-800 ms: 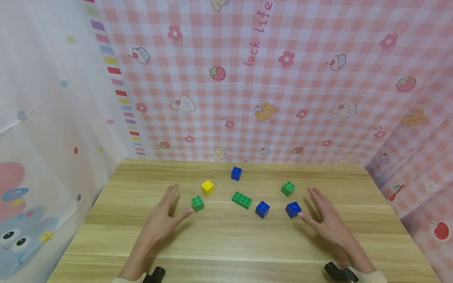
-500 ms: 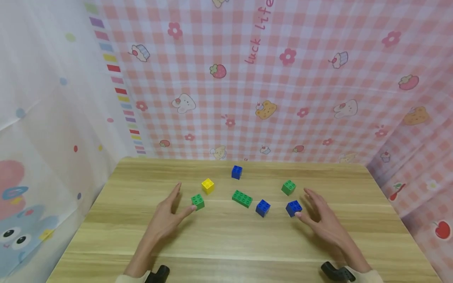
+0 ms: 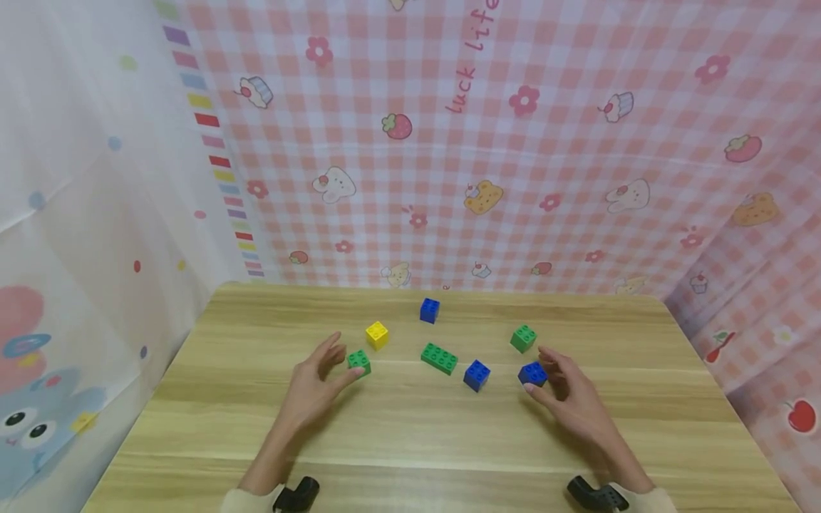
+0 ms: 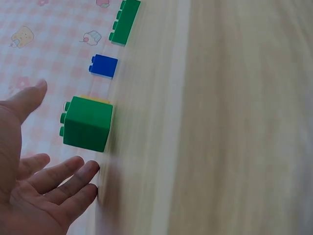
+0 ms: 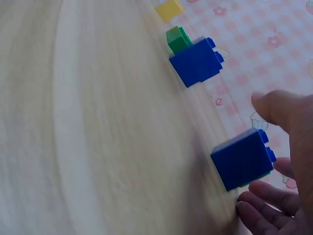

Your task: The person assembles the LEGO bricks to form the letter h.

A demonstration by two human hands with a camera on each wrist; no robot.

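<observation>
In the head view, my left hand (image 3: 311,386) is around a square green brick (image 3: 358,362) on the left. The left wrist view shows gaps between that green brick (image 4: 87,125) and my thumb and fingers. On the right, my right hand (image 3: 575,400) spans a square blue brick (image 3: 531,374), with the thumb in front and the fingers behind. The right wrist view has the thumb apart from this blue brick (image 5: 242,160), and the fingertips close to its lower side; contact there cannot be told. Both hands have loosely bent fingers.
Between the hands lie a long green brick (image 3: 439,358) and another blue brick (image 3: 477,375). Farther back are a yellow brick (image 3: 377,335), a third blue brick (image 3: 430,310) and a second square green brick (image 3: 523,338). The wooden table (image 3: 410,442) ends at a checked cloth (image 3: 410,171).
Both hands have moved inward, the left towards the green brick and the right around the blue brick. Their fingers have bent more. The bricks have stayed in place on the table.
</observation>
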